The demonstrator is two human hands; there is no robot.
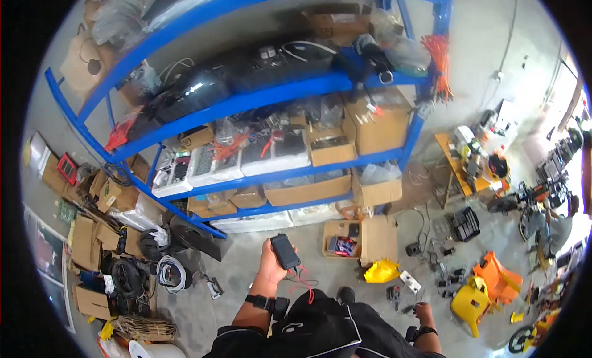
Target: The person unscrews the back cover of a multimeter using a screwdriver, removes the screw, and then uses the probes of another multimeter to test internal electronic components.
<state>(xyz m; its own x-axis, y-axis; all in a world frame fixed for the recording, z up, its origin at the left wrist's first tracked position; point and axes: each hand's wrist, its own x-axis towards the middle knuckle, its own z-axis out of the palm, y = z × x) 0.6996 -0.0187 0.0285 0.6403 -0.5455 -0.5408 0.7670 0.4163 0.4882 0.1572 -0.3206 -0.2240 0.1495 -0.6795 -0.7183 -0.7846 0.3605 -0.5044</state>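
Observation:
My left hand (269,264) is closed around a black rectangular box-shaped device (284,251), held up in front of my body. Thin red and black wires (303,280) hang from its lower end. My right hand (423,313) hangs low at my right side, above the floor; its fingers look curled, but they are too small to show whether anything is in them. Between the shelf and my right arm stands an open cardboard box (341,240) with several small packages inside. Beside that box lie a yellow plastic part (382,270) and a white power strip (409,281).
A blue shelving rack (271,205) loaded with cartons stands ahead. Cartons (90,242) and coiled cable (171,274) crowd the left. On the right floor lie yellow (468,310) and orange (497,278) body panels and a black crate (464,224); a cluttered wooden table (448,151) stands behind.

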